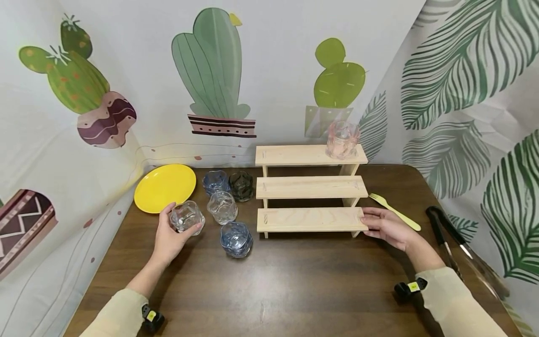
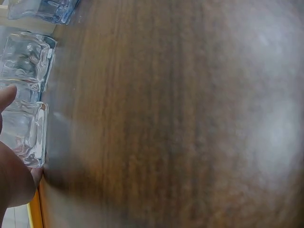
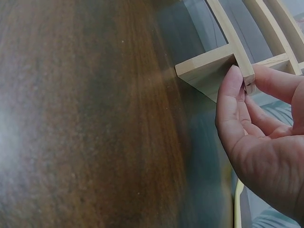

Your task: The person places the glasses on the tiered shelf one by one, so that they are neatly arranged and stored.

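In the head view my left hand (image 1: pixel 167 239) grips a clear glass (image 1: pixel 187 217) between thumb and fingers, low over the brown table. The left wrist view shows the same glass (image 2: pixel 23 135) with its base close to the tabletop. On the right, my right hand (image 1: pixel 389 228) pinches the end of the lowest step of a three-tier wooden rack (image 1: pixel 309 219). Thumb and fingers sit on either side of that board's corner in the right wrist view. A pink glass (image 1: pixel 343 140) stands on the top tier, at its right end.
Between the left hand and the rack stand another clear glass (image 1: pixel 222 208), a blue glass (image 1: pixel 236 239), a second blue glass (image 1: pixel 215 182) and a dark glass (image 1: pixel 241 186). Behind the left hand lies a yellow plate (image 1: pixel 165 188). Right of the rack are a yellow fork (image 1: pixel 396 212) and tongs (image 1: pixel 467 252).
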{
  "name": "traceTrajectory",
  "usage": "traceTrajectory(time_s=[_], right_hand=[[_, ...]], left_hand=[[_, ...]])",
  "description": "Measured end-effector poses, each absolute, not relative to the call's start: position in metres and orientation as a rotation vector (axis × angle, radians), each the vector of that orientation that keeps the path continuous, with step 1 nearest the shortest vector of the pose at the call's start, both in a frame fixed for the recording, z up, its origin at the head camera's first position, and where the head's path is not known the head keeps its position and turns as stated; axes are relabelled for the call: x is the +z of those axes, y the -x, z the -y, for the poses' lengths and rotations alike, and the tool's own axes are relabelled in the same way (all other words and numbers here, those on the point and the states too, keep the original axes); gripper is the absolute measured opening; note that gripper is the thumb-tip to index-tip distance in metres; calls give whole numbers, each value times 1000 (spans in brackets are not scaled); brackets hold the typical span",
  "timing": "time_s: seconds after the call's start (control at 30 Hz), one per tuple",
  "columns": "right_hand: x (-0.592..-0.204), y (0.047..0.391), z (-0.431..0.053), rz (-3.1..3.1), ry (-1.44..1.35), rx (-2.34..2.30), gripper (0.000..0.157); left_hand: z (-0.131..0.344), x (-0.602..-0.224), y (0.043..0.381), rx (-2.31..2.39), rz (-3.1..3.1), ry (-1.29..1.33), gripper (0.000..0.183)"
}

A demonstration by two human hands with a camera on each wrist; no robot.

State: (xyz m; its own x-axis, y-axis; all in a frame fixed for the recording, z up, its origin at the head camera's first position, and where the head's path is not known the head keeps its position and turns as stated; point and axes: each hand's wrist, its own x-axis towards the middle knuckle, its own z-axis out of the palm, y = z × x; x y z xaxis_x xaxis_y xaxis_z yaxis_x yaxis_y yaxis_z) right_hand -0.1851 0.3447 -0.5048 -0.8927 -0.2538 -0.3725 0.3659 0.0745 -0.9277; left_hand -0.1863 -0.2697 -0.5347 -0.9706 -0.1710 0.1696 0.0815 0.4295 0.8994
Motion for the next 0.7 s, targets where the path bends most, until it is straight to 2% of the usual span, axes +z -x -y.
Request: traceTrajectory(time_s=[0.3, 0.7], right_hand=[[-505, 185, -346, -1916, -108, -1873, 72], [-506, 185, -346, -1911, -99, -1869, 72]], left_hand=[[271, -536, 186, -1524, 2497, -165, 94], [276, -534, 182, -1395, 2551, -248, 94]])
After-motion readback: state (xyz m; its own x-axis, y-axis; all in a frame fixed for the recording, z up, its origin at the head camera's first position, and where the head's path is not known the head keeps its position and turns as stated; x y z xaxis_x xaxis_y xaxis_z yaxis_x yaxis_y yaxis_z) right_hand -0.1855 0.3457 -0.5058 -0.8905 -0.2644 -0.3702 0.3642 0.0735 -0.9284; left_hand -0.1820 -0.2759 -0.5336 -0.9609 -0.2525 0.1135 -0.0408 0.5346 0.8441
